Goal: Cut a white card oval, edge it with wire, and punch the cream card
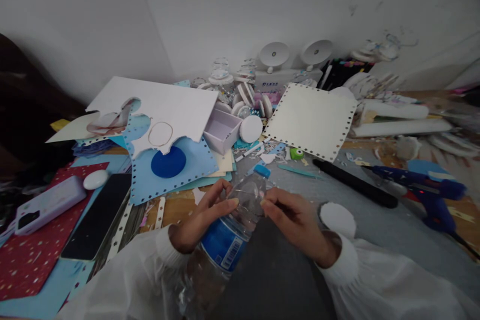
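Note:
A clear plastic bottle (225, 240) with a blue label, a barcode and a blue cap leans away from me, between my forearms. My left hand (206, 212) is at the left of the bottle's clear shoulder, thumb and fingertips closed in a pinch. On the other side, my right hand (290, 215) pinches too, its thumb against the index finger. Something thin and see-through seems to run between the fingertips, but against the clear plastic I cannot make it out. Right of my right hand lies a white foam disc (338, 219).
A blue hot glue gun (431, 187) and a black stick-like object (356, 182) lie right. Left are a dark phone (98, 217), a lilac phone case (50, 205) and a cut white board (165, 105). A lilac box (222, 130) and foam discs fill the back.

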